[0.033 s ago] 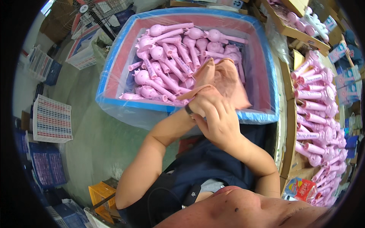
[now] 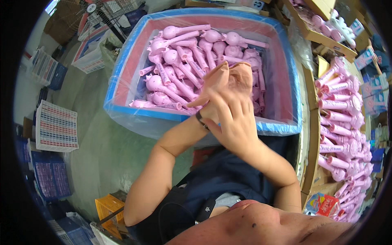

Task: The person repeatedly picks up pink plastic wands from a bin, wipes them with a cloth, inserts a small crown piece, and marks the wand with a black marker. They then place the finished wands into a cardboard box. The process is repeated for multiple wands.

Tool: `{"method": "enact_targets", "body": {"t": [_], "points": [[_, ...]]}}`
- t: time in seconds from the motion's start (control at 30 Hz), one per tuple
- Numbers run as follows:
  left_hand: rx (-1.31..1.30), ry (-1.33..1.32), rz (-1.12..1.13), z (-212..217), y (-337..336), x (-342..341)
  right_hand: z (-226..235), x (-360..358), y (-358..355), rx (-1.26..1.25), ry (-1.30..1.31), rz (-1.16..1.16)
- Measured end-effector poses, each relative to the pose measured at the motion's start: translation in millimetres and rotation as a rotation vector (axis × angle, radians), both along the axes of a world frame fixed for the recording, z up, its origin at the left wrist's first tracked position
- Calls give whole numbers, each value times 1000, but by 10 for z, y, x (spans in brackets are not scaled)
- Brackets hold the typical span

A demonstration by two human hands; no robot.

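From the head camera, both hands meet just over the near edge of the blue bin (image 2: 122,81), which is lined with clear plastic film and loaded with pink plastic wands (image 2: 179,73) lying crosswise in a heap. The left hand (image 2: 226,83) sits inside a thin tan glove (image 2: 216,79), its fingers raised over the wands; the glove looks loose and wrinkled at the fingertips, so it seems only partly seated. The right hand (image 2: 232,122) is bare and lies across the left wrist, its grip pressed together on the glove's cuff beside a dark wristband (image 2: 201,119), a hold that fits tugging the cuff down. Whether the gloved fingers are curled or spread I cannot tell, since the slack material hides them.

Right of the bin, a brown cardboard shelf edge (image 2: 312,134) carries a long row of pink wands (image 2: 339,118) laid side by side with heads outward, likely so they can be counted or picked off easily. Beyond that row stand pale blue and pink printed packages (image 2: 377,94). Left of the bin, on the floor, sit a white crate with coloured stripes (image 2: 57,126) and stacked blue crates (image 2: 51,175); nearer the body is an orange crate (image 2: 108,208). A red and yellow packet (image 2: 324,204) lies below the shelf row.
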State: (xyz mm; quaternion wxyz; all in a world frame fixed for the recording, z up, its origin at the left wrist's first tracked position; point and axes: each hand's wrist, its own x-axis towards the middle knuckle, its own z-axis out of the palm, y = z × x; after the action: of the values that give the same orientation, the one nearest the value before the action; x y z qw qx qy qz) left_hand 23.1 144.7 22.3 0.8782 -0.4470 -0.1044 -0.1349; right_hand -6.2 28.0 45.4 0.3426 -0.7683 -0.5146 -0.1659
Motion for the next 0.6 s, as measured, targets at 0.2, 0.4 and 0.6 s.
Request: {"method": "enact_targets", "body": {"t": [0.2,0.4,0.6], "points": [[75,198,69,-172,856,16,-94,386,1070,77,-80,146],[1106,255,451,-424,1969,14,-555,331,1434,-8,248,596],[976,620,786,-552,2354,82,-1965,584,2185,-827,417,532]]}}
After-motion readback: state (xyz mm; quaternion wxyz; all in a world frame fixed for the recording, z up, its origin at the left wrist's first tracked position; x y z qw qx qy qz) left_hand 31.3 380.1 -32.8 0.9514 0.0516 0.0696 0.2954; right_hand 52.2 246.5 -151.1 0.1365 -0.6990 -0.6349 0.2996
